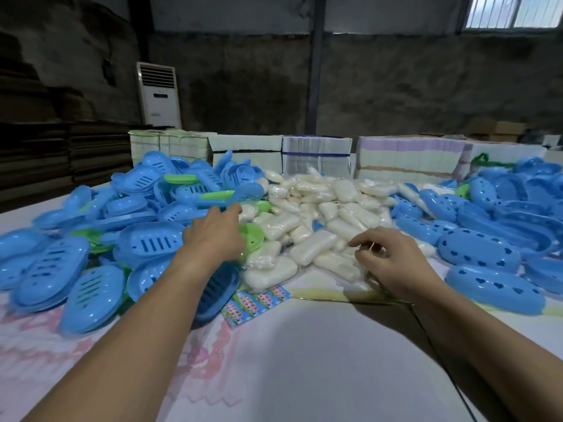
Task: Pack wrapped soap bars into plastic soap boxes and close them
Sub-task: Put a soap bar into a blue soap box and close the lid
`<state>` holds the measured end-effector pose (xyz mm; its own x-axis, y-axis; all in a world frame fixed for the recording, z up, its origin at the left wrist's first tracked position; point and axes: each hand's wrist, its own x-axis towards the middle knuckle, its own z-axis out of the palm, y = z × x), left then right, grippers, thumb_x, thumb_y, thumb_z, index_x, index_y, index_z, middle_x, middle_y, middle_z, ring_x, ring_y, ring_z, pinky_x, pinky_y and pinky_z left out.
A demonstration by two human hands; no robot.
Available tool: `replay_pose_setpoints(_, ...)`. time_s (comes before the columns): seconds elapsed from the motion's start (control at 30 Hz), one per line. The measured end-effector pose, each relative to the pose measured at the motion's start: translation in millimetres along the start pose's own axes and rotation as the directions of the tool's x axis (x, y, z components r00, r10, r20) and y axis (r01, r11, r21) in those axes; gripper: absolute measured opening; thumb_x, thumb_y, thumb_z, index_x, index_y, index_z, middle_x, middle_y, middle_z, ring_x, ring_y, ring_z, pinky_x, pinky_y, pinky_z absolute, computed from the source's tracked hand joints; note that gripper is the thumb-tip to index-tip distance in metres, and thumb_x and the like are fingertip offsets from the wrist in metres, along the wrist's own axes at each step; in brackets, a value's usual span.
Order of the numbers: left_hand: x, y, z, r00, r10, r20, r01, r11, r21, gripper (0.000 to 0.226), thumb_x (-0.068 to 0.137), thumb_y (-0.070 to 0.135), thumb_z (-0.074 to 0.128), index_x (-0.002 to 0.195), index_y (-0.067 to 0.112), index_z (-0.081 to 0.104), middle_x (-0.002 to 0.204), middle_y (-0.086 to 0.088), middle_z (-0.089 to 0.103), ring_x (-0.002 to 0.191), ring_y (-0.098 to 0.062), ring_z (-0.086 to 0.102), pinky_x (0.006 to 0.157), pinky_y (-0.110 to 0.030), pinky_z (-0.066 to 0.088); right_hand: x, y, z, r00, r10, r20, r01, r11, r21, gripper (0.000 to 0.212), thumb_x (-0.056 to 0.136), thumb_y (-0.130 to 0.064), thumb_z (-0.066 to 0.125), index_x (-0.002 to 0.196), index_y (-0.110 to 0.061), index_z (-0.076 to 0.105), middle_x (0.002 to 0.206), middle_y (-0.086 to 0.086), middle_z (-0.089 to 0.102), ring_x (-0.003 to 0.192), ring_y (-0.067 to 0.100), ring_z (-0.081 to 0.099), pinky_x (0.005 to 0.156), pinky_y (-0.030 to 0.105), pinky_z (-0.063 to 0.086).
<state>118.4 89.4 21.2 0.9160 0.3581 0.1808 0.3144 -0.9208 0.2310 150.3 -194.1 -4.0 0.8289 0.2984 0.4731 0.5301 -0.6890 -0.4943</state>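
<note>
A heap of white wrapped soap bars (316, 214) fills the middle of the table. Blue soap box halves with slots (91, 269) are piled on the left. Closed blue boxes with heart-shaped holes (478, 254) are piled on the right. My left hand (213, 236) reaches palm down to the edge of the left pile and holds a tilted green soap box half (253, 236), which it partly covers. My right hand (393, 263) hovers over the near soap bars with its fingers curled. Its thumb and forefinger pinch the wrapper of a soap bar (338, 263).
Printed paper labels (253, 303) lie at the near edge of the soap heap. Stacks of flat packaging (316, 153) line the table's far edge. A white air conditioner (158, 92) stands by the back wall. The white tabletop (289, 360) stretches between my forearms.
</note>
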Motion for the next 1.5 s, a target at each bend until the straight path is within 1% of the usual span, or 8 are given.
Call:
replay_pose_setpoints(0.17,5,2,2,0.946,0.063,-0.319,-0.111,0.985,-0.136,0.06,0.087,-0.001,0.045,0.138,0.03,0.044,0.133,-0.007,0.057,0.11,-0.04,0.055,0.071,-0.04,0.038,-1,-1,1,1.0,-0.008,0.001,0.008,1.0,-0.017,0.023,0.086,-0.013,0.065,0.098,-0.032,0.07,0.089,-0.012,0.062,0.09,0.014,0.05,0.08,0.031,0.038)
replay_pose_setpoints(0.53,-13,21,-12,0.524,0.126,-0.842,-0.611,0.745,-0.269,0.053,0.077,-0.021,0.042,0.112,0.009,0.069,0.117,-0.001,0.068,0.101,-0.01,0.059,0.084,-0.031,0.05,6,17,-1,0.991,0.107,-0.077,-0.12,0.975,-0.186,0.035,0.083,-0.026,0.064,0.118,-0.033,0.063,0.101,-0.007,0.051,0.108,0.021,0.043,0.084,0.033,0.036)
replay_pose_setpoints(0.6,-22,36,-8,0.612,0.144,-0.777,-0.67,0.616,-0.414,0.054,0.079,-0.021,0.04,0.102,0.016,0.071,0.11,0.007,0.067,0.092,0.005,0.056,0.076,-0.011,0.045,7,20,-3,0.986,0.164,-0.027,-0.165,0.948,-0.272,0.043,0.083,-0.035,0.064,0.125,-0.035,0.058,0.11,-0.006,0.05,0.114,0.022,0.039,0.09,0.037,0.037)
replay_pose_setpoints(0.7,-40,65,13,0.845,0.337,-0.416,-0.533,0.464,-0.708,0.054,0.088,-0.015,0.04,0.091,0.031,0.068,0.095,0.004,0.069,0.077,-0.011,0.063,0.064,-0.019,0.048,7,21,-6,0.972,0.233,0.019,-0.208,0.898,-0.388,0.056,0.081,-0.046,0.063,0.135,-0.039,0.05,0.127,-0.002,0.047,0.123,0.027,0.035,0.097,0.043,0.036)
replay_pose_setpoints(0.97,-59,74,36,0.662,0.749,-0.006,-0.694,0.61,-0.382,0.03,0.099,0.042,0.053,0.127,0.031,0.06,0.122,0.013,0.058,0.111,-0.002,0.052,0.101,-0.02,0.037,8,23,-16,0.931,0.284,0.23,-0.169,0.892,-0.419,0.062,0.083,-0.041,0.059,0.138,-0.058,0.036,0.156,-0.01,0.028,0.137,0.03,0.021,0.106,0.052,0.026)
replay_pose_setpoints(1.1,-54,65,26,0.711,0.697,0.09,-0.595,0.665,-0.451,0.068,0.067,0.081,0.056,0.125,0.046,0.053,0.11,0.022,0.058,0.101,0.008,0.053,0.093,-0.022,0.045,9,23,-19,0.944,0.203,0.26,-0.097,0.924,-0.371,0.036,0.076,-0.033,0.068,0.106,-0.047,0.052,0.135,-0.013,0.045,0.121,0.024,0.034,0.097,0.043,0.036)
replay_pose_setpoints(1.23,-53,63,34,0.691,0.703,0.17,-0.625,0.699,-0.348,0.067,0.058,0.074,0.069,0.116,0.042,0.058,0.103,0.023,0.057,0.094,0.006,0.053,0.085,-0.024,0.05,10,26,-20,0.977,0.207,0.059,-0.183,0.944,-0.274,0.021,0.075,-0.042,0.076,0.075,-0.035,0.057,0.107,-0.006,0.049,0.105,0.021,0.052,0.087,0.035,0.044)
replay_pose_setpoints(1.5,-46,63,44,0.749,0.649,0.131,-0.521,0.7,-0.488,0.09,0.055,0.064,0.08,0.136,0.044,0.048,0.104,0.027,0.056,0.094,0.013,0.055,0.078,-0.007,0.043,9,35,-32,0.948,0.309,-0.08,-0.319,0.912,-0.259,0.055,0.077,-0.022,0.069,0.128,-0.039,0.06,0.117,-0.003,0.06,0.1,0.015,0.051,0.077,0.03,0.036)
